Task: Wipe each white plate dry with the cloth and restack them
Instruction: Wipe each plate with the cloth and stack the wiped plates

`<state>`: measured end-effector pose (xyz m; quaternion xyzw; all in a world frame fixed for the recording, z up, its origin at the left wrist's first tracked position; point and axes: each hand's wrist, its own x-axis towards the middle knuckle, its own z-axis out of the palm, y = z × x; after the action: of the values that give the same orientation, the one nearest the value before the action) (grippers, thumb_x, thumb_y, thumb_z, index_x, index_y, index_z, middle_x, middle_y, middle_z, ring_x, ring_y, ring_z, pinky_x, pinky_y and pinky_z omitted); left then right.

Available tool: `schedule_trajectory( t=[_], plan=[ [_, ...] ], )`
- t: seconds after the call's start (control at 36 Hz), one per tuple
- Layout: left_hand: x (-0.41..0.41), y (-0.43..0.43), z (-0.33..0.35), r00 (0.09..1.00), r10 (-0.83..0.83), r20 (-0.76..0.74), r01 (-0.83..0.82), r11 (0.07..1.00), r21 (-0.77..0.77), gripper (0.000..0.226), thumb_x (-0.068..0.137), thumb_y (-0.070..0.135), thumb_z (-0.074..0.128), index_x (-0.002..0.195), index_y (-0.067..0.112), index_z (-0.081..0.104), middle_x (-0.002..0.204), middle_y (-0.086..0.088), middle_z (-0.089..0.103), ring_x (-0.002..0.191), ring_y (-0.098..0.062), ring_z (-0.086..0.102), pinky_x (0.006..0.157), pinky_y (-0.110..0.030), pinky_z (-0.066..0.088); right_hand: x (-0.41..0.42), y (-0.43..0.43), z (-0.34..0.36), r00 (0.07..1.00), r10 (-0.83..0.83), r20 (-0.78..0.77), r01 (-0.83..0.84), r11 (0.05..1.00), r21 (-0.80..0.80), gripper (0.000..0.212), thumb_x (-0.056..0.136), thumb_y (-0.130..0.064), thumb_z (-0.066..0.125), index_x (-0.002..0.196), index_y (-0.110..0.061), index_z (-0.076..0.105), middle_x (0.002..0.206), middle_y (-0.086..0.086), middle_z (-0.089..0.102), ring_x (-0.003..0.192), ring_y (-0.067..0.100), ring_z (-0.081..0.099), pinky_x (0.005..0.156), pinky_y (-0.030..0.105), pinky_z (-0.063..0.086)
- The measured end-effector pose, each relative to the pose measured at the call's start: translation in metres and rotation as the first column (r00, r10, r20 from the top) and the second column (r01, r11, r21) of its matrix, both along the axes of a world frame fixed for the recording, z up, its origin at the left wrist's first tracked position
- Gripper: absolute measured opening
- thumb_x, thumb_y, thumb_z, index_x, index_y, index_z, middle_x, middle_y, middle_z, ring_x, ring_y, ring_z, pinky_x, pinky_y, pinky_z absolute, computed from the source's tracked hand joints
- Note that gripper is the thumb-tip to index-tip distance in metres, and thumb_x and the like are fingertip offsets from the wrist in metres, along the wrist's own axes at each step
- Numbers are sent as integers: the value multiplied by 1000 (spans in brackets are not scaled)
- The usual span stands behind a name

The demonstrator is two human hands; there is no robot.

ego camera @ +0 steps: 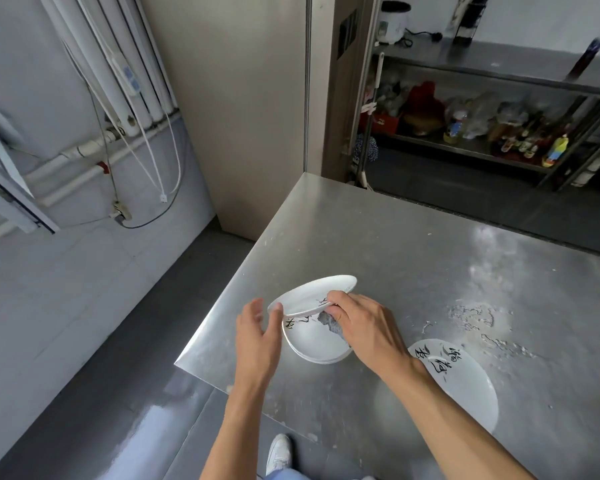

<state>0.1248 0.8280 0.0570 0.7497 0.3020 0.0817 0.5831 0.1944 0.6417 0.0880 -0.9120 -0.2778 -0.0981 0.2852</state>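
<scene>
A white plate (312, 292) with black brush lettering is tilted up off a short stack of white plates (317, 344) near the steel table's left corner. My right hand (364, 323) pinches the tilted plate's near rim and also holds a grey cloth (329, 323) bunched under its fingers. My left hand (260, 336) is spread beside the plate's left edge, its thumb touching the rim. Another white plate (465, 382) with black lettering lies flat to the right, partly hidden by my right forearm.
The steel table (395, 244) shows water smears (475, 317) right of the stack. Its left corner and edge drop to a grey floor (94, 341). A metal shelf (482, 147) with bottles and bags stands beyond. My white shoe (279, 453) is below.
</scene>
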Motion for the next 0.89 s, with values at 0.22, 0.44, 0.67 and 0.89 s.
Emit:
schedule_trajectory(
  t=[0.22, 0.44, 0.67, 0.89],
  plan=[
    [-13, 4, -3, 886, -454, 91, 334, 763, 553, 39, 98, 12, 72, 131, 32, 69, 114, 17, 64, 105, -7, 63, 89, -26, 52, 4, -9, -2, 999, 35, -17, -36, 997, -68, 20, 92, -28, 67, 102, -32, 50, 83, -9, 64, 72, 21, 55, 54, 33, 44],
    [-16, 7, 2, 846, -531, 36, 388, 661, 643, 31, 100, 3, 62, 124, 21, 72, 93, 2, 59, 80, -23, 56, 68, -39, 52, 2, -12, 1, 989, 60, -135, -69, 996, -64, 13, 96, -30, 62, 105, -31, 53, 88, -6, 65, 70, 21, 47, 61, 37, 50],
    [-23, -5, -4, 917, -366, 161, 331, 920, 209, 20, 104, 10, 62, 120, 22, 67, 93, 10, 66, 76, -9, 60, 70, -31, 47, 8, 2, 8, 962, -79, -262, 111, 988, 108, 24, 99, -40, 59, 123, -41, 58, 87, -5, 71, 73, 21, 58, 70, 33, 52],
    [-27, -12, 6, 977, -39, 211, 147, 837, -527, 25, 104, 17, 63, 130, 19, 65, 118, -13, 76, 104, -29, 75, 79, -34, 62, 8, 16, 11, 808, -239, -539, 484, 791, 375, 21, 103, -30, 49, 107, -26, 69, 114, 2, 60, 102, -4, 57, 88, 22, 40]
  ],
)
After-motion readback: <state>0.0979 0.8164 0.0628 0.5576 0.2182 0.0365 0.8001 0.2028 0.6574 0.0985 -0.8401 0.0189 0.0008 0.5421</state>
